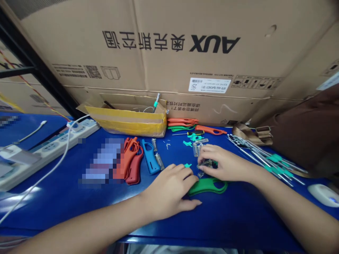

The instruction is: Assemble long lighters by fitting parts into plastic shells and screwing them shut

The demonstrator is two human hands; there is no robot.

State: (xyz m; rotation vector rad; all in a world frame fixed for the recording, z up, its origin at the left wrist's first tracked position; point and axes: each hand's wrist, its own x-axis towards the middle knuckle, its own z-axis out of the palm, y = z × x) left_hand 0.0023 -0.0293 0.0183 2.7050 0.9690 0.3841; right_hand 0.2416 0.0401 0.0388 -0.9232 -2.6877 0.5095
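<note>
My left hand [169, 188] lies on the blue table [79, 197] with its fingers resting on one end of a green plastic handle shell [212, 186]. A small teal plastic piece [188, 165] sits just beyond its fingertips. My right hand [225, 163] is curled over small clear and metal parts [205, 163] just behind the green shell, its fingers pinched on them. More teal pieces and clear parts [196, 141] lie scattered just beyond my right hand.
Red shells [132, 160] and a blue shell [149, 160] lie left of centre. A small open carton [127, 120] and stacked shells [182, 124] stand at the back, against a big cardboard box [169, 49]. Metal rods with teal tips [267, 160] lie right; a power strip [50, 146] lies left.
</note>
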